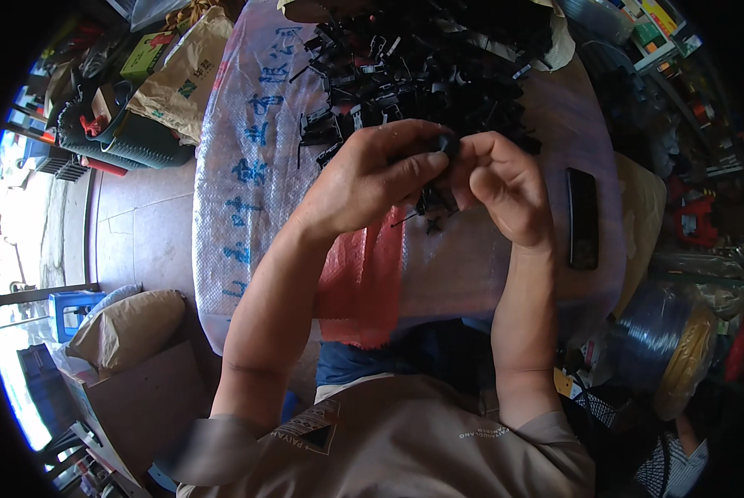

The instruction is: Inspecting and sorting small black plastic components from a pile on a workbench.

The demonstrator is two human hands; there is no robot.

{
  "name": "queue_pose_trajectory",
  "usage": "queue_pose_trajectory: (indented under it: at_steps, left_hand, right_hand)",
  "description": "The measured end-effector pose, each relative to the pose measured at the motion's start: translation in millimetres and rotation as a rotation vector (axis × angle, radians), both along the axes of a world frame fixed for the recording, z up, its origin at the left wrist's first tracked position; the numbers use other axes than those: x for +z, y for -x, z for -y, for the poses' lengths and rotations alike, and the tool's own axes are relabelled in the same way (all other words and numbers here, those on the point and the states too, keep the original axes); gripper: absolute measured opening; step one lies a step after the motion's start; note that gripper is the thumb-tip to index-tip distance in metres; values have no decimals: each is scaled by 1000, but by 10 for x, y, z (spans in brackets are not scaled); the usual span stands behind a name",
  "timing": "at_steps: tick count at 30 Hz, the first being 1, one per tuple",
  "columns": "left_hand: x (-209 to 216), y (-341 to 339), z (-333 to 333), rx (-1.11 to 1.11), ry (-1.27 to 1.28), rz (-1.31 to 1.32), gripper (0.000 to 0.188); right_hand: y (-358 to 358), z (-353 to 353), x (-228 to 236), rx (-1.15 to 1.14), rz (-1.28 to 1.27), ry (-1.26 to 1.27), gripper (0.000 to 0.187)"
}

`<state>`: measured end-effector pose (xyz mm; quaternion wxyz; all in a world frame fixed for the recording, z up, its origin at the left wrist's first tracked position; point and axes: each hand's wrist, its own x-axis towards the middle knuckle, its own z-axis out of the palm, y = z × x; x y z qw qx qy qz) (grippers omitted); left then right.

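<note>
My left hand (380,174) is closed on a small black plastic part (447,145), its thumb pressing along the part's side. Right beside it, my right hand (509,187) has its fingers curled in toward the same part. Whatever sits between those right fingers is hidden. Beyond both hands spreads a heap of black plastic clips or brackets (389,91), some with thin pins sticking out. A small star-shaped black piece (433,225) lies on the sheet just below my hands.
A white woven plastic sheet (247,224) covers the table, with a red mesh strip (359,290) at its near edge. A black phone (582,217) lies on the right. Paper sacks (131,328) and a box (144,407) stand at left; wrapped spools (667,349) at right.
</note>
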<state>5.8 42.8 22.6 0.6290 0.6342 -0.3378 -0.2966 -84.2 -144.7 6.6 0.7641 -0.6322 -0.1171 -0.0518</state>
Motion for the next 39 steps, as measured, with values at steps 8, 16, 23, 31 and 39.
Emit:
queue_pose_trajectory:
  at_steps: [8, 16, 23, 31, 39]
  left_hand:
    - [-35, 7, 45, 63, 27, 32, 35]
    - [28, -1, -4, -91, 41, -110, 39]
    - [-24, 23, -4, -68, 8, 37, 42]
    - [-22, 28, 24, -57, -90, 263, 39]
    - [-58, 13, 7, 29, -99, 408, 38]
  right_hand:
    - [35, 5, 58, 28, -59, 112, 64]
    - [8, -41, 25, -195, 62, 169, 16]
    - [13, -15, 22, -182, 17, 297, 21]
    - [33, 17, 33, -142, 16, 456, 17]
    - [-23, -39, 27, -153, 86, 516, 23]
